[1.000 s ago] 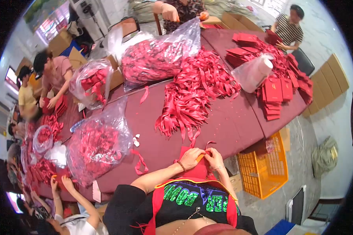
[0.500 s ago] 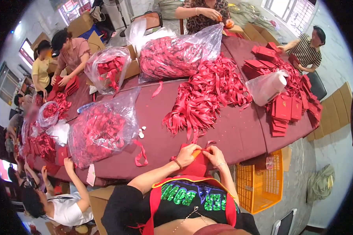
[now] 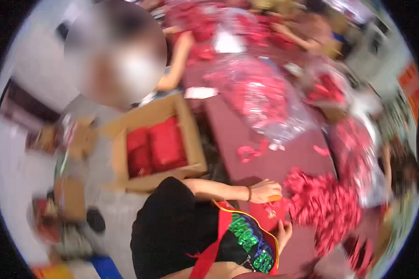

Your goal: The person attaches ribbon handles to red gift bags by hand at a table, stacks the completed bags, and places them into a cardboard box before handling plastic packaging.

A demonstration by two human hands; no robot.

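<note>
The picture is blurred by motion. My left hand (image 3: 264, 190) rests at the edge of the maroon table (image 3: 237, 130) and pinches a small orange object (image 3: 275, 198). Just below it lies a flat red piece with a gold mark (image 3: 265, 213), held against my lap. My right hand (image 3: 284, 231) grips the lower right edge of that piece. A heap of red ribbons (image 3: 323, 207) lies right beside both hands.
An open cardboard box (image 3: 191, 139) with stacked red items (image 3: 156, 146) stands on the floor to my left. Clear plastic bags of red ribbons (image 3: 265, 97) lie on the table. A co-worker's arm (image 3: 177, 65) reaches onto the table's far end; other people sit further back.
The view has swung sharply to the left, now showing the floor box and the co-worker beside me. My hands have stayed on the red piece, the right one lower now.
</note>
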